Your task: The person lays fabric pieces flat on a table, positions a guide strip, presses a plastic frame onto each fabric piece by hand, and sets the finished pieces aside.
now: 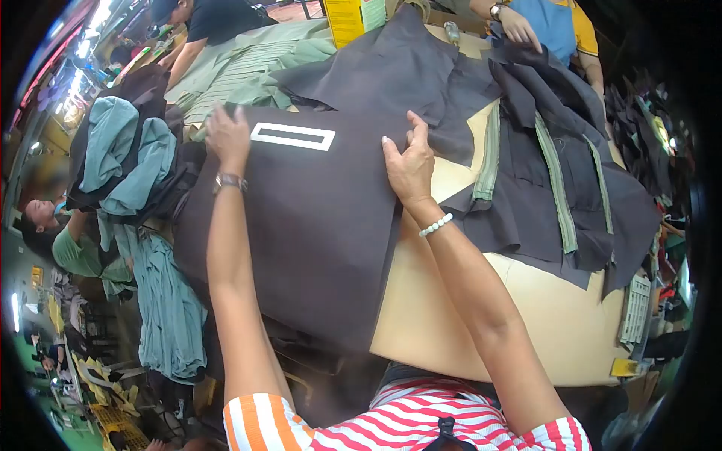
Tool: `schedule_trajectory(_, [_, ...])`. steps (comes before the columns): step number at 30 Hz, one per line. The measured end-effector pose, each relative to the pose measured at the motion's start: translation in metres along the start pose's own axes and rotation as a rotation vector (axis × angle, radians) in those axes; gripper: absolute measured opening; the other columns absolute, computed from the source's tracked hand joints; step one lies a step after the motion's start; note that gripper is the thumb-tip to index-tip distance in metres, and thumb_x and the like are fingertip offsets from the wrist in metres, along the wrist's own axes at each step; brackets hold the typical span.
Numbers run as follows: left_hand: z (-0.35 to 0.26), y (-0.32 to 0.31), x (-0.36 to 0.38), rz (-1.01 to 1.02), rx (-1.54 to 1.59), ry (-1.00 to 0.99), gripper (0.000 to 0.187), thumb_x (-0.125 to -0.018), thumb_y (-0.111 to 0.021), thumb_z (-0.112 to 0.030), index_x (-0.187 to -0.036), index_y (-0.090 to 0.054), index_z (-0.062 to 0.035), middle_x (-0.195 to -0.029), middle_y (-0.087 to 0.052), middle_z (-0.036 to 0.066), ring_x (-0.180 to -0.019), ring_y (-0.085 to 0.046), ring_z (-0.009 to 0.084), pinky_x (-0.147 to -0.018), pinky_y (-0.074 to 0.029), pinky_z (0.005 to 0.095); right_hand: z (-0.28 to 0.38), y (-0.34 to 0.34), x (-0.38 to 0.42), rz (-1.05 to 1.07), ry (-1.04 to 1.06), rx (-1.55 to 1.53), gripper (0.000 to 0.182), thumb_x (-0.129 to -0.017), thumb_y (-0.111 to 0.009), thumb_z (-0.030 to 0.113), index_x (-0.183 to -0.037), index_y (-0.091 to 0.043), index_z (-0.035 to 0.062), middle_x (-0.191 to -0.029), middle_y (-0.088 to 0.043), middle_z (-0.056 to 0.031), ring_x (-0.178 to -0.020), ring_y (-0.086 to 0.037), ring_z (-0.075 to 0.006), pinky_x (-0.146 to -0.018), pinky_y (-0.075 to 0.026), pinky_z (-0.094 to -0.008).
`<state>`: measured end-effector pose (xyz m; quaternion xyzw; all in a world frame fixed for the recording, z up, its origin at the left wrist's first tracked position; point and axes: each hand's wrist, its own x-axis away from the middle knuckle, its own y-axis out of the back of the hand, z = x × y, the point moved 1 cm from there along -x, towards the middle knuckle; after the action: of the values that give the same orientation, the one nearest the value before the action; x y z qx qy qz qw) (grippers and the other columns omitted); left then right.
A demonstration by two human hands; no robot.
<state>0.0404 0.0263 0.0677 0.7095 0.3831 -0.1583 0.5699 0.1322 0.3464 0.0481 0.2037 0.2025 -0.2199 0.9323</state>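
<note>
The left hand [228, 141], partly curled, was seen left of the white frame [295, 128], its grip undetermined; the right hand [411, 164], empty, was held spread right of the frame. Dark cloth [301, 218] was laid beneath it.

Even, fairly bright light falls across your left hand [228, 139] and right hand [411, 159], with your left fingers slightly soft from blur. Nearer you than your right hand, the pale tabletop [451, 323] reflects a warm tone; between your hands, the dark cloth [308, 218] shows little detail. White ceiling lights [83, 49] glare beyond and left of your left hand, while deep shadow gathers below the cloth's near edge. Far out on either side of your hands, wide-lens distortion bends the hazy background into a black rim.
</note>
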Motion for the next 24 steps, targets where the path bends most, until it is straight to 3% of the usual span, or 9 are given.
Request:
schedule_trajectory(1, [-0.007, -0.007, 0.013, 0.125, 0.129, -0.033, 0.066, -0.092, -0.049, -0.052, -0.139, -0.042, -0.0070, -0.133, -0.049, 0.021, -0.125, -0.044, 0.0356, -0.100, -0.034, 0.0540, -0.005, -0.002, -0.002, -0.005, 0.013, -0.045, 0.054, -0.082, -0.066, 0.019, -0.128, -0.045, -0.0004, -0.076, -0.052, -0.0104, -0.071, -0.053, -0.0237, -0.070, -0.046, -0.0375])
schedule_trajectory(3, [-0.048, 0.010, 0.052, 0.420, 0.169, 0.003, 0.074, -0.086, -0.047, -0.066, -0.139, -0.046, -0.0147, -0.146, -0.036, 0.018, -0.140, -0.023, 0.0370, -0.106, -0.015, 0.0668, -0.013, -0.004, -0.004, 0.003, 0.040, -0.134, 0.052, -0.085, -0.063, 0.023, -0.128, -0.045, 0.0000, -0.098, -0.065, -0.0239, -0.092, -0.064, -0.0345, -0.084, -0.048, -0.0398])
schedule_trajectory(4, [-0.058, 0.015, 0.063, 0.534, 0.092, 0.000, 0.084, -0.080, -0.047, -0.073, -0.140, -0.045, -0.0130, -0.151, -0.028, 0.018, -0.142, -0.015, 0.0391, -0.107, -0.009, 0.0679, -0.006, 0.010, -0.007, 0.135, -0.178, -0.264, 0.044, -0.090, -0.057, 0.022, -0.126, -0.047, -0.0015, -0.101, -0.065, -0.0212, -0.094, -0.064, -0.0283, -0.084, -0.048, -0.0361])
schedule_trajectory(5, [-0.060, 0.015, 0.066, 0.499, 0.109, -0.019, 0.087, -0.077, -0.051, -0.074, -0.138, -0.048, -0.0126, -0.150, -0.027, 0.020, -0.142, -0.013, 0.0398, -0.106, -0.008, 0.0688, -0.008, 0.016, -0.008, 0.107, -0.203, -0.371, 0.041, -0.091, -0.049, 0.014, -0.129, -0.046, -0.0020, -0.106, -0.065, -0.0209, -0.096, -0.064, -0.0241, -0.085, -0.048, -0.0336])
schedule_trajectory(7, [-0.061, 0.017, 0.064, 0.522, 0.105, -0.012, 0.086, -0.076, -0.053, -0.074, -0.135, -0.051, -0.0120, -0.150, -0.027, 0.019, -0.142, -0.013, 0.0399, -0.106, -0.009, 0.0691, -0.024, 0.026, -0.009, 0.188, -0.190, -0.475, 0.043, -0.089, -0.043, 0.007, -0.131, -0.044, -0.0023, -0.106, -0.065, -0.0205, -0.096, -0.063, -0.0230, -0.085, -0.048, -0.0326])
schedule_trajectory(11, [-0.061, 0.014, 0.065, 0.491, 0.095, -0.001, 0.084, -0.074, -0.055, -0.073, -0.132, -0.054, -0.0129, -0.148, -0.031, 0.018, -0.141, -0.016, 0.0383, -0.105, -0.011, 0.0696, -0.025, 0.026, 0.004, 0.360, 0.142, 0.128, 0.053, -0.083, -0.048, 0.002, -0.135, -0.043, 0.0038, -0.119, -0.060, -0.0270, -0.106, -0.062, -0.0327, -0.086, -0.050, -0.0359])
schedule_trajectory(12, [-0.060, 0.012, 0.065, 0.474, 0.085, -0.005, 0.083, -0.073, -0.056, -0.074, -0.132, -0.054, -0.0145, -0.148, -0.031, 0.017, -0.141, -0.017, 0.0376, -0.105, -0.013, 0.0696, -0.015, 0.031, 0.002, 0.367, 0.152, 0.165, 0.054, -0.081, -0.053, 0.000, -0.135, -0.045, 0.0046, -0.111, -0.062, -0.0292, -0.107, -0.060, -0.0391, -0.088, -0.051, -0.0392])
schedule_trajectory(16, [-0.058, 0.011, 0.067, 0.446, 0.074, 0.003, 0.081, -0.072, -0.057, -0.074, -0.130, -0.056, -0.0168, -0.147, -0.034, 0.015, -0.140, -0.021, 0.0365, -0.104, -0.015, 0.0697, -0.027, 0.052, -0.010, 0.276, 0.306, 0.108, 0.048, -0.080, -0.060, 0.003, -0.127, -0.053, 0.0051, -0.098, -0.068, -0.0190, -0.089, -0.067, -0.0349, -0.083, -0.053, -0.0403])
schedule_trajectory(24, [-0.064, 0.015, 0.062, 0.506, 0.065, 0.032, 0.084, -0.070, -0.058, -0.074, -0.129, -0.057, -0.0148, -0.146, -0.036, 0.014, -0.140, -0.022, 0.0335, -0.105, -0.012, 0.0693, -0.006, 0.145, -0.013, 0.149, 0.302, 0.131, 0.049, -0.082, -0.058, -0.002, -0.130, -0.051, 0.0073, -0.102, -0.069, -0.0160, -0.086, -0.069, -0.0303, -0.074, -0.055, -0.0357])
